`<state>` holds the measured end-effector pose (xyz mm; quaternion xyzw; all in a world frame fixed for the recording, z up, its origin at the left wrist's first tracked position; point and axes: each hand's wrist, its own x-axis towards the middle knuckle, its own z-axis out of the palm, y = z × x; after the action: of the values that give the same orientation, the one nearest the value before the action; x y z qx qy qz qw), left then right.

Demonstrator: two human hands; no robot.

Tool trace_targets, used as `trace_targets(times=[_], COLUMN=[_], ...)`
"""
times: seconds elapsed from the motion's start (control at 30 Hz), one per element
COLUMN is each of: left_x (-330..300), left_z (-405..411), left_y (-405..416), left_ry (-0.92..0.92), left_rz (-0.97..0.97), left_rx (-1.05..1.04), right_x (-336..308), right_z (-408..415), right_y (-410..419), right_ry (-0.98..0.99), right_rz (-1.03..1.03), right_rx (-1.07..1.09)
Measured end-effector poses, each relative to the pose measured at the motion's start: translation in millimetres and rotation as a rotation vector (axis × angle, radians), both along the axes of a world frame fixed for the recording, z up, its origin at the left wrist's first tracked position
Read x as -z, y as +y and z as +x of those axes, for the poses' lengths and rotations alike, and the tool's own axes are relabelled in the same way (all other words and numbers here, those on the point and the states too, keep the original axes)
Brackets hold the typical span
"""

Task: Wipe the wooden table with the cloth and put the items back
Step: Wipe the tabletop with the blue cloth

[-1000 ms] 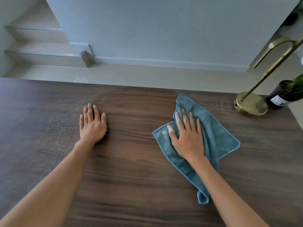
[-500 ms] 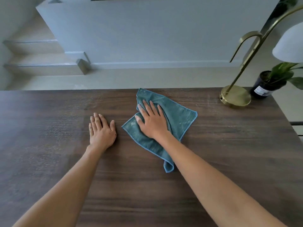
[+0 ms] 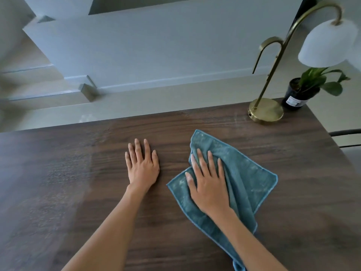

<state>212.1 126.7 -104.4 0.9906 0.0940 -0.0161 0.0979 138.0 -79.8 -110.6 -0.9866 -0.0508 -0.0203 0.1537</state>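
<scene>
The dark brown wooden table (image 3: 293,192) fills the lower view, and most of its top lies bare. The rumpled teal microfibre cloth (image 3: 248,177) now sits right of the table's middle, having swung back rightward from where it lay half a second ago, hard beside the left hand and nearer the far edge. That return stroke suggests the wiping is in mid-course, passing to and fro across the central band. A pale smeared streak shows on the wood near the far right corner, so that patch probably needs another pass.

At the far right corner stands the brass lamp with a round base and white dome shade (image 3: 265,112); just beside it, at the very corner, is the small dark pot holding a green leafy plant (image 3: 297,97). Both look yet to be shifted.

The right hand (image 3: 211,190) presses flat on the cloth, fingers spread, pinning rather than gripping it. The left hand (image 3: 142,167) rests palm down on bare wood near the middle, holding nothing, as it did before.
</scene>
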Motion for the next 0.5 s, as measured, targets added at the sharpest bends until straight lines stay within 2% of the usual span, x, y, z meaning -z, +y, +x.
trace_targets(times=[0.1, 0.27, 0.4, 0.5], left_x=[2, 6, 5, 2], left_z=[2, 3, 5, 5], left_y=[1, 5, 6, 5], left_ry=[-0.024, -0.044, -0.007, 0.005], left_rz=[-0.003, 0.042, 0.010, -0.012], left_rx=[0.003, 0.023, 0.018, 0.010], right_x=[1, -8, -16, -12], right_z=[3, 105, 184, 200], right_y=[35, 61, 33, -13], right_ry=[-0.013, 0.101, 0.145, 0.135], right_rz=[0.016, 0.032, -0.010, -0.002], right_rx=[-0.095, -0.226, -0.200, -0.053])
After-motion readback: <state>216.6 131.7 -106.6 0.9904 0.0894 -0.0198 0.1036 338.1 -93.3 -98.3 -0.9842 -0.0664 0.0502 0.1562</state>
